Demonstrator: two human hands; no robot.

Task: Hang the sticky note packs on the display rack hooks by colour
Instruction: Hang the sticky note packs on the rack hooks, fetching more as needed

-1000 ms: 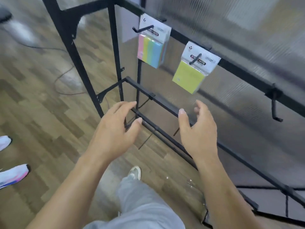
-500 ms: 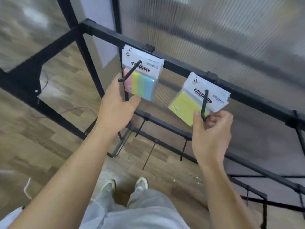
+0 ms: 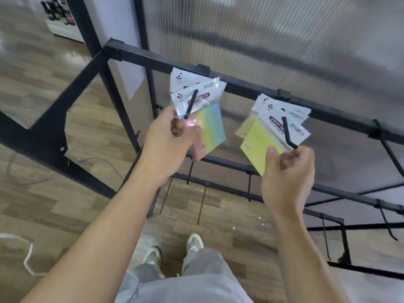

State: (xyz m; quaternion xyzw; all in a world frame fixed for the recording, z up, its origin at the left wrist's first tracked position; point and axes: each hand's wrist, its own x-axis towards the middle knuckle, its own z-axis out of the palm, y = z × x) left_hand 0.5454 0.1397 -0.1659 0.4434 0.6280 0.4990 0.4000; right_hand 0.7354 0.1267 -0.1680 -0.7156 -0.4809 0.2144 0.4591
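Wood floor (image 3: 43, 204) behind black rack (image 3: 240, 87) | multicolour packs (image 3: 213, 125), upper centre, gripped by left hand (image 3: 164, 145) — yellow packs (image 3: 255, 141) pinched by right hand (image 3: 286, 178) | both colours judged hung; lower-right hooks (image 3: 391, 156) unfilled

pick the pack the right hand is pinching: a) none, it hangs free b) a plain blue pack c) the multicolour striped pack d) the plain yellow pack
d: the right hand has its thumb on the lower edge of the yellow pack that hangs on the right hook, while the left hand grips the multicolour pack.
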